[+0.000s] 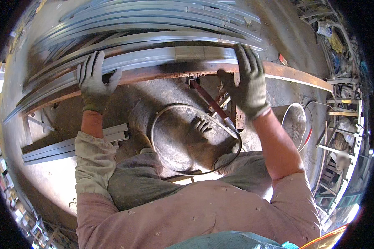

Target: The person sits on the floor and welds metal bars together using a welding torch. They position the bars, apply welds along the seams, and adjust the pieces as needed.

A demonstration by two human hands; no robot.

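Observation:
Both my hands wear grey knit gloves. My left hand [94,81] lies with fingers spread on a long grey metal bar [162,56] that rests along a rusty steel beam [295,74]. My right hand [247,81] grips the same bar farther right, fingers over its top and thumb underneath. Behind that bar, several more long grey metal bars [153,20] lie side by side. The bar looks slightly blurred.
Below the beam, a cable loop [162,120] and a red-handled tool [207,101] lie on the dirt floor. Short grey bar pieces [70,145] sit at the left. A round bucket [293,118] stands at the right, with metal frames [340,137] beyond it.

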